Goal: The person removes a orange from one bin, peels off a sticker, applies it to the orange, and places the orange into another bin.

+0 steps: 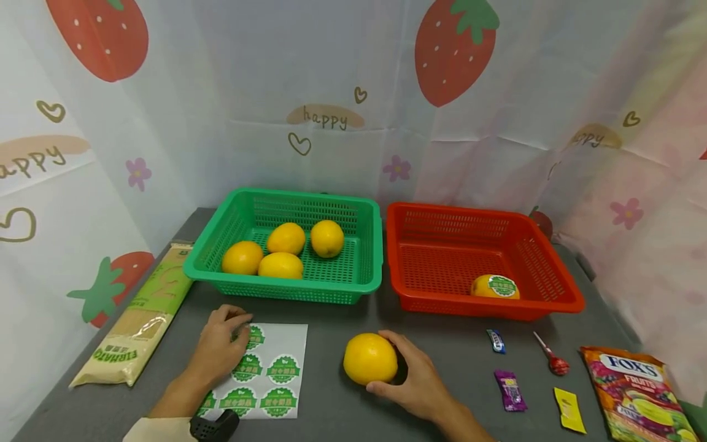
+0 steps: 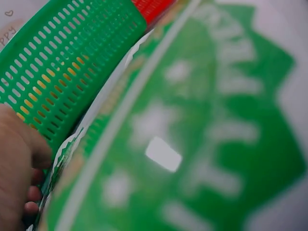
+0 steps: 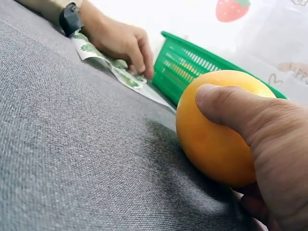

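My left hand [image 1: 223, 341] is at the upper left corner of a white sheet of round green stickers [image 1: 284, 388], its fingers curled and pinching the sheet there; the exact fingertip contact is partly hidden. In the left wrist view, a green sticker [image 2: 192, 115] fills most of the picture, blurred, with curled fingers [image 2: 36, 192] at the left. My right hand [image 1: 414, 380] grips a yellow-orange orange [image 1: 370, 359] on the grey tabletop, thumb on its near side. Seen from the right wrist, the thumb [image 3: 226, 103] presses on the orange's skin.
Behind the sheet stands a green basket [image 1: 287, 291] with several oranges. Right of it, a red basket [image 1: 442, 304] holds one stickered orange [image 1: 497, 286]. Wrapped candies [image 1: 510, 390], a lollipop [image 1: 558, 366] and a FOX'S bag [image 1: 635, 393] lie right; a noodle pack [image 1: 135, 313] lies left.
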Demonstrator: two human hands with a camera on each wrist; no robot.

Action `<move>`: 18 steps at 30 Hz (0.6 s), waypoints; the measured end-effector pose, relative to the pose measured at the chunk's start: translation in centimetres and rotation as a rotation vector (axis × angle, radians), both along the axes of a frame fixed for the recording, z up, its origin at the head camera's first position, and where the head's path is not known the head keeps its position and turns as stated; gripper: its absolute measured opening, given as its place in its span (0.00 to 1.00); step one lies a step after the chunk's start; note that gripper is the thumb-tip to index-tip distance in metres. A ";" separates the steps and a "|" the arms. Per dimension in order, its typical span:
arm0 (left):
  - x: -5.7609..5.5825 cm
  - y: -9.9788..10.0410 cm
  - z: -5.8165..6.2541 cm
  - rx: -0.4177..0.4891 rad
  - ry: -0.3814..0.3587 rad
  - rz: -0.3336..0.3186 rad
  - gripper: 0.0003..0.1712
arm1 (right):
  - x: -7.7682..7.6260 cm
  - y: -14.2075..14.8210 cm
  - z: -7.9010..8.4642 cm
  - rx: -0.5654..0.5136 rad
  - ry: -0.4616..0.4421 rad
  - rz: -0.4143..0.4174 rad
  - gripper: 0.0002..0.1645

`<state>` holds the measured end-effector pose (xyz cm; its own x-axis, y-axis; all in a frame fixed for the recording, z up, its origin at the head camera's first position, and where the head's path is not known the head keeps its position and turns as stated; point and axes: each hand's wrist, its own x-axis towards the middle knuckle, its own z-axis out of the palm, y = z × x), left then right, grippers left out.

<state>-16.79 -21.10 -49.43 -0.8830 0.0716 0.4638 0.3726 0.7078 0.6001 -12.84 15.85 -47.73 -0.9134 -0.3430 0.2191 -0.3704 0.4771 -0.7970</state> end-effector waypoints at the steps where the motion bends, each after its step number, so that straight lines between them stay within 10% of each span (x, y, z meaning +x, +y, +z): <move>1: 0.0 0.0 0.0 -0.017 -0.015 -0.003 0.12 | 0.0 0.0 0.0 -0.001 -0.002 0.000 0.52; 12: -0.5 0.0 -0.3 0.153 0.180 0.010 0.08 | -0.1 0.3 0.1 0.004 0.010 0.003 0.51; 18: -0.3 -0.3 1.5 0.224 0.327 -0.055 0.13 | 0.0 0.2 0.0 0.016 0.019 0.011 0.51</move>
